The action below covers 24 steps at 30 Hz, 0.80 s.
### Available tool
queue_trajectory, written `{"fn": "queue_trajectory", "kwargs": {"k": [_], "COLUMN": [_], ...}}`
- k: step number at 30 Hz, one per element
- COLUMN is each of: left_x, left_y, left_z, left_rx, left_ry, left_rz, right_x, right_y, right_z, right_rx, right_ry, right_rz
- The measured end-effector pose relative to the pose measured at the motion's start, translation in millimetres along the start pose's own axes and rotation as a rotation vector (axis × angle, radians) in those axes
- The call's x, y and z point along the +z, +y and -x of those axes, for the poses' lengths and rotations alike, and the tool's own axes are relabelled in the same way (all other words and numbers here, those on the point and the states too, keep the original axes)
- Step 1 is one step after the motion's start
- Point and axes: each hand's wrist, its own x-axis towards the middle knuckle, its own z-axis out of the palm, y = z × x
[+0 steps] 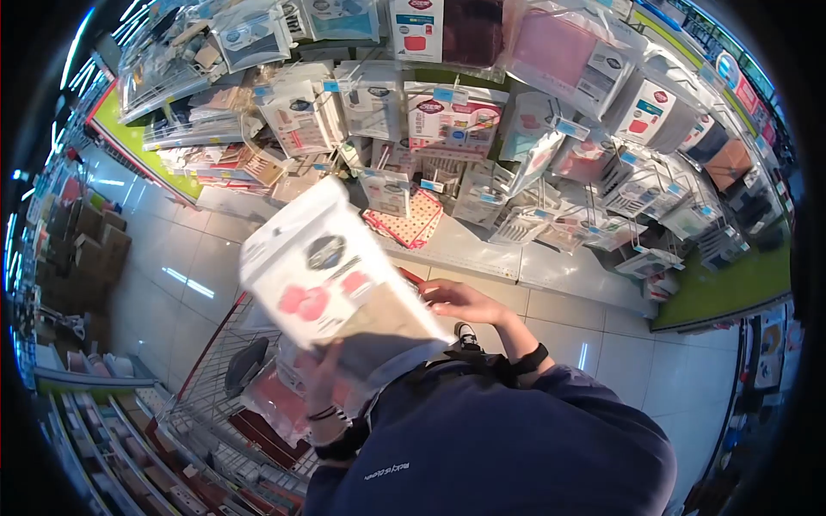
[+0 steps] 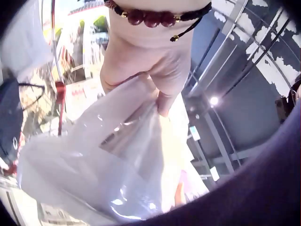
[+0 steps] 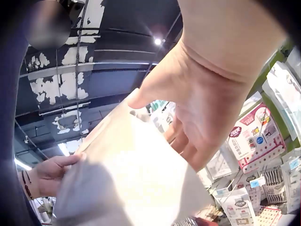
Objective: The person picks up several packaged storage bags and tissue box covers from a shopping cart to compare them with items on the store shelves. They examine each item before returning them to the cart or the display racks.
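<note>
L hand points up & away from the torso, pinching the near edge of a large flat white plastic package w/ pink shapes & a grey-brown panel; the pkg. tilts up ahead of it, printed face toward the head cam. R hand comes in from the right, forearm angled inward, at the pkg.'s R edge: thumb spread from fingers, fingertips partly hidden, so can't tell if it's gripping. Dark red beaded bracelet circles the L wrist. Below L hand: red-trimmed wire cart w/ a pink plastic-wrapped pack. Beyond R hand: red-and-cream dotted pouch-like item.
</note>
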Motion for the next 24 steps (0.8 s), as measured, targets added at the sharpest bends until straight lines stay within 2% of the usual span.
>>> {"fn": "queue_trajectory", "kwargs": {"k": [1, 2, 3, 4, 6, 8, 10, 11, 12, 14, 15, 17, 20, 21, 23, 24], "left_x": [30, 47, 64, 86, 128, 149, 172, 170, 170, 168, 166, 162, 147, 150, 153, 155], "left_y": [18, 24, 28, 29, 21, 17, 17, 3, -11, -41, -58, -92, -139, -137, -132, -129], "left_z": [0, -2, -3, -4, -9, -9, -6, -17, -25, -35, -36, -36, -30, -28, -20, -17], "left_rx": [-0.061, -0.023, 0.011, 0.012, 0.175, 0.193, -0.021, 0.025, 0.031, 0.391, 0.399, 0.249, 0.158, 0.155, -0.053, -0.063], "left_ry": [-0.129, -0.192, -0.264, -0.272, -0.497, -0.590, -0.649, -0.735, -0.764, -0.684, -0.699, -0.406, -0.320, -0.316, -0.232, -0.226], "left_rz": [0.144, 0.172, 0.203, 0.201, 0.129, 0.062, 0.212, -0.158, -0.162, -0.895, -0.898, -1.070, -0.915, -0.913, -0.752, -0.750], "right_x": [-9, -18, -20, -30, -53, -71, -94, -105, -116, -139, -154, -179, -212, -221, -235, -243], "right_y": [-11, -17, -16, -15, -12, -1, 13, 20, 27, 43, 60, 82, 99, 100, 99, 101], "right_z": [5, 9, 12, 19, 36, 51, 72, 81, 90, 107, 115, 131, 158, 162, 166, 168], "right_rx": [0.007, 0.017, -0.107, -0.108, 0.028, -0.001, -0.007, -0.010, -0.013, 0.027, 0.023, -0.034, 0.023, 0.030, -0.034, -0.026], "right_ry": [0.011, 0.029, 0.139, 0.147, 0.299, 0.389, 0.471, 0.504, 0.628, 0.840, 0.916, 1.074, 1.197, 1.215, 1.224, 1.226], "right_rz": [-0.132, -0.262, -0.290, -0.291, -0.252, -0.356, -0.388, -0.390, -0.323, -0.188, -0.183, -0.155, -0.188, -0.278, -0.361, -0.374]}}
